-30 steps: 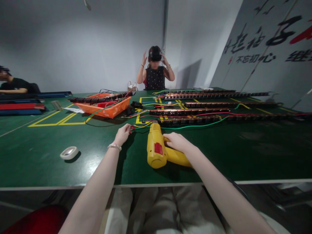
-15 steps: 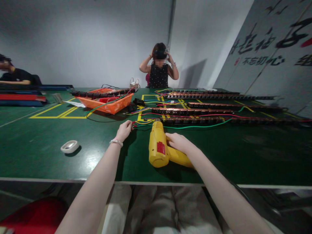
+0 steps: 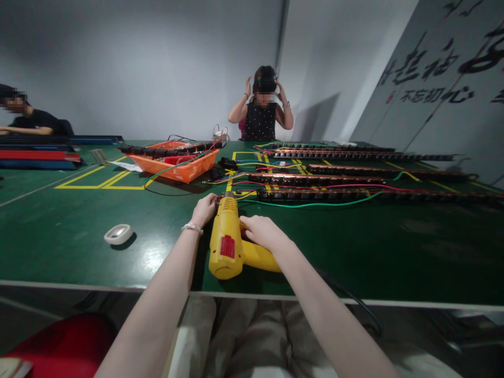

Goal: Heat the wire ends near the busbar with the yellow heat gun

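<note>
Right hand [image 3: 263, 231] was wrapped around the handle of the yellow heat gun [image 3: 226, 242], which lay on its side on the green table [image 3: 59, 231] near the front edge, nozzle pointing away toward the wire ends. Its black cord [image 3: 354, 302] dropped off the table edge on the right. Left hand [image 3: 205, 208] was closed, fingers pinched on the coloured wire ends [image 3: 232, 195] right at the nozzle tip; a bracelet sat on that wrist.

My read: heating at that wire end was under way, not finished. Can't tell whether the gun was switched on or if any sleeve had shrunk, too small to see. Four long power strips [image 3: 334, 195] with loose red, green, blue and yellow wires lay beyond, so plenty looked left.

Around: a white tape roll [image 3: 118, 234] sat well to the left, clear of the hands. Further back was an orange tray [image 3: 179, 167] with more strips and wires across it. Loose wires crossed just ahead of the nozzle, the only clutter near the work. A person [image 3: 263, 113] sat at the far side, hands up at their head; another person [image 3: 29, 119] sat far left.
</note>
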`<move>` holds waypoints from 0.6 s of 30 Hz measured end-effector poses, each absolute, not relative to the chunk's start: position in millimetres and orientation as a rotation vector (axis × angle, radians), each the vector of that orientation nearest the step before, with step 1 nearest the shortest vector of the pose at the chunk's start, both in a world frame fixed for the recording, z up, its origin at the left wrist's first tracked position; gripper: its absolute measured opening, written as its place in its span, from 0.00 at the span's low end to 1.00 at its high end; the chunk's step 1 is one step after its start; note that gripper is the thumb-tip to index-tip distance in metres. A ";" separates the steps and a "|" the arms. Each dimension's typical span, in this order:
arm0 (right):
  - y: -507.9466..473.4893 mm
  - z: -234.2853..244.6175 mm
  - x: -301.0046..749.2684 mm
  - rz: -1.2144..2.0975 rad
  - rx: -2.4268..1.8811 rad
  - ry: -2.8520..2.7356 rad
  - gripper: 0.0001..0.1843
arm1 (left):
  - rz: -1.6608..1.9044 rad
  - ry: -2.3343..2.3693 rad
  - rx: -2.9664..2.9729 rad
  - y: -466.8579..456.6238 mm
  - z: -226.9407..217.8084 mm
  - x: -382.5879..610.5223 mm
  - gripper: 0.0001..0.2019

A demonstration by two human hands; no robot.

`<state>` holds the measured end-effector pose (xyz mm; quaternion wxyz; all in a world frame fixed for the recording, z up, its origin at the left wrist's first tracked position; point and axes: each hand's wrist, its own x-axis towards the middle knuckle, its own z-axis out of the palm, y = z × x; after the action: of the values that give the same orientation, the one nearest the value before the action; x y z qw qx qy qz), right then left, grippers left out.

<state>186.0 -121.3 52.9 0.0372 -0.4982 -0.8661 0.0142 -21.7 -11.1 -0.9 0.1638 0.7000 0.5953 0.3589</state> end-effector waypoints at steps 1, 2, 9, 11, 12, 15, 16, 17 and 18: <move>-120.6 52.6 181.9 0.044 -1.515 -2.659 0.09 | 1.017 1.684 1.999 -11.8 -0.4 -22.6 0.14; -120.2 52.5 178.3 0.047 -1.500 -2.659 0.09 | 1.018 1.658 2.004 -12.4 -0.1 -23.6 0.14; -122.1 56.3 167.5 0.121 -1.473 -2.640 0.10 | 1.083 1.496 2.032 -13.0 -0.8 -30.2 0.14; -121.9 56.3 168.1 0.144 -1.457 -2.643 0.10 | 1.076 1.496 2.046 -13.5 1.2 -30.1 0.14; -121.6 55.7 168.8 0.153 -1.443 -2.649 0.10 | 1.073 1.494 2.049 -13.6 2.3 -29.8 0.14; -121.2 52.8 172.8 0.158 -1.397 -2.669 0.10 | 1.057 1.502 2.012 -12.3 3.5 -28.8 0.16; -121.4 51.8 174.9 0.154 -1.381 -2.674 0.11 | 1.053 1.507 1.997 -11.2 3.0 -28.6 0.16; -122.0 51.0 177.3 0.148 -1.367 -2.676 0.11 | 1.053 1.514 1.992 -9.9 1.9 -28.5 0.16; -122.8 50.4 180.1 0.142 -1.356 -2.677 0.11 | 1.058 1.526 1.997 -8.6 0.5 -28.6 0.16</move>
<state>180.1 -122.8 50.4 0.0684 -0.4504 -0.8889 0.0473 -28.6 -8.6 0.5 0.2060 0.7167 0.5475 0.3796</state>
